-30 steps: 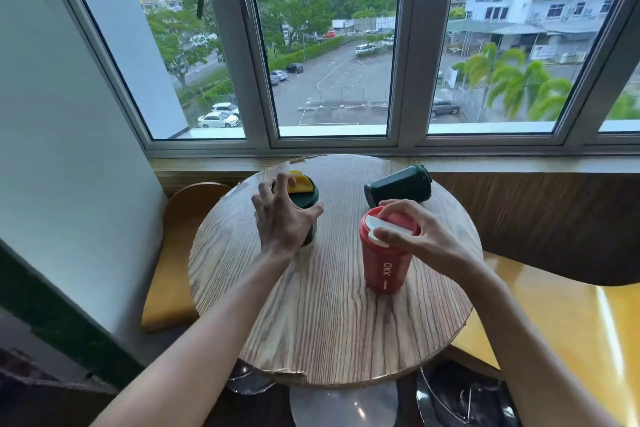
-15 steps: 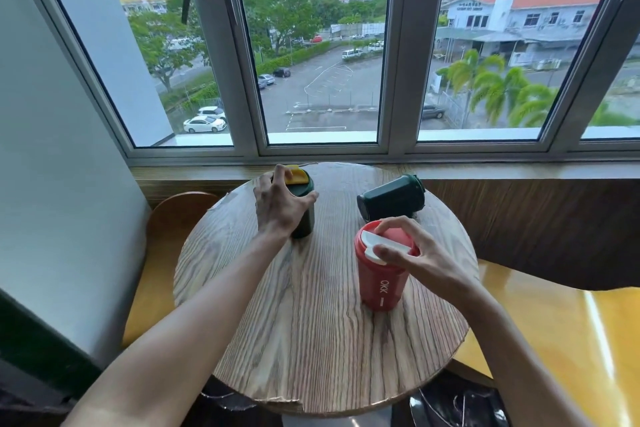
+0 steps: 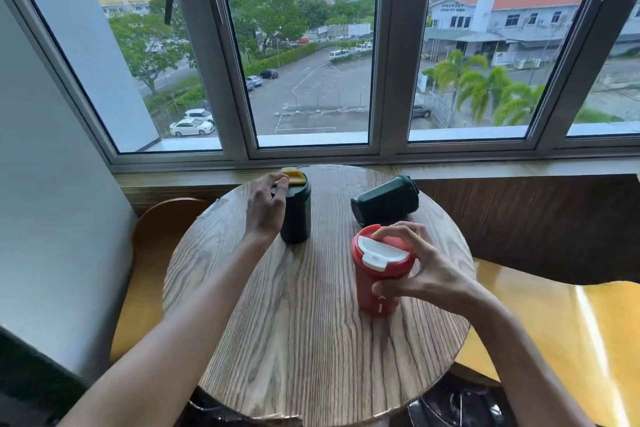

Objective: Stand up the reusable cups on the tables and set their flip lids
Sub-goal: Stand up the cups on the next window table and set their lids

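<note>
Three reusable cups sit on a round wooden table (image 3: 304,340). A red cup (image 3: 375,284) with a white flip lid (image 3: 379,251) stands upright at the right; my right hand (image 3: 426,267) wraps around its rim and side. At the back left a dark green cup (image 3: 298,215) stands upright, its yellow flip lid (image 3: 296,176) raised. My left hand (image 3: 265,206) rests against that cup's left side, fingertips on its top by the lid. A second dark green cup (image 3: 384,199) lies on its side at the back right, untouched.
A window sill (image 3: 346,163) and big windows run right behind the table. A white wall is close on the left. Yellow curved seats stand at the left (image 3: 152,253) and right (image 3: 561,329) of the table. The table's near edge is chipped.
My left hand has shifted from gripping the green cup's side to reaching its fingertips up to the yellow lid. My right hand stays on the red cup. The camera has moved closer.
</note>
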The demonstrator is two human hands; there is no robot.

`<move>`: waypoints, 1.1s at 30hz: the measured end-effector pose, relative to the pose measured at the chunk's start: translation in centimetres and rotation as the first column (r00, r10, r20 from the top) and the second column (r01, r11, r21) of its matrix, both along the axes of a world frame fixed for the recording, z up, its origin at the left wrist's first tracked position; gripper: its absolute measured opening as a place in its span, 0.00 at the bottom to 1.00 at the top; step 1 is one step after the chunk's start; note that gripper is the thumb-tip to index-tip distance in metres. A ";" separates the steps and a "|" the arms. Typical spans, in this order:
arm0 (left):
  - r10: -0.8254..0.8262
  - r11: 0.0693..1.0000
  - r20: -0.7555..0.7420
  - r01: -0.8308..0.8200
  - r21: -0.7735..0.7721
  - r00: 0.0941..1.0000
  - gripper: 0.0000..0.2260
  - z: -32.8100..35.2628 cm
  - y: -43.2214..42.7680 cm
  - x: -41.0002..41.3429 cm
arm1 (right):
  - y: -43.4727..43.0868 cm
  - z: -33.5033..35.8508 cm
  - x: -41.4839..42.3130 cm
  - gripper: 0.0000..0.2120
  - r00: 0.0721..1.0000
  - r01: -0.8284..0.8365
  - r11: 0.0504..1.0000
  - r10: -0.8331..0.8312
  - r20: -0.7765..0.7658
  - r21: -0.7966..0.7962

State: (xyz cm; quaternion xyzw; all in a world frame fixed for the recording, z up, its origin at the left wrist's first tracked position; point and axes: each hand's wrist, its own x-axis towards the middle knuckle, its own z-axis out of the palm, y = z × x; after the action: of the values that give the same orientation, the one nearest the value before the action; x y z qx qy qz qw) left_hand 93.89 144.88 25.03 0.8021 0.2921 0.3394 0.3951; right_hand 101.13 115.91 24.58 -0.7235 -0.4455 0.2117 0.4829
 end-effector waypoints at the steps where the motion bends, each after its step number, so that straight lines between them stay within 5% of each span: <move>1: -0.006 1.000 0.003 0.006 -0.015 1.000 0.08 0.2 0.5 -0.1 | -0.1 0.1 -0.1 0.32 1.000 0.012 1.000 -0.012 0.016 -0.002; 8: -0.122 0.977 -0.052 0.111 -0.180 0.991 0.08 1.5 2.7 -0.6 | 1.3 0.0 -0.3 0.30 0.989 0.044 0.996 -0.055 0.136 0.081; 20: -0.120 0.977 -0.087 0.102 -0.186 0.989 0.07 2.5 3.3 -0.8 | 11.3 1.2 0.7 0.28 0.979 -0.182 0.983 0.180 0.090 0.015; 33: -0.108 0.970 -0.053 0.093 -0.224 0.993 0.06 2.4 3.5 -0.9 | 13.8 0.5 1.9 0.24 0.966 -0.211 0.977 0.213 0.146 -0.030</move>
State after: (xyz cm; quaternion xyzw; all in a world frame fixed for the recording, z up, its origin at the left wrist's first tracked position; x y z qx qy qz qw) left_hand 92.99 148.39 27.43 0.7775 0.2997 0.2581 0.4890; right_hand 103.01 129.71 25.10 -0.6888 -0.5534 0.2109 0.4181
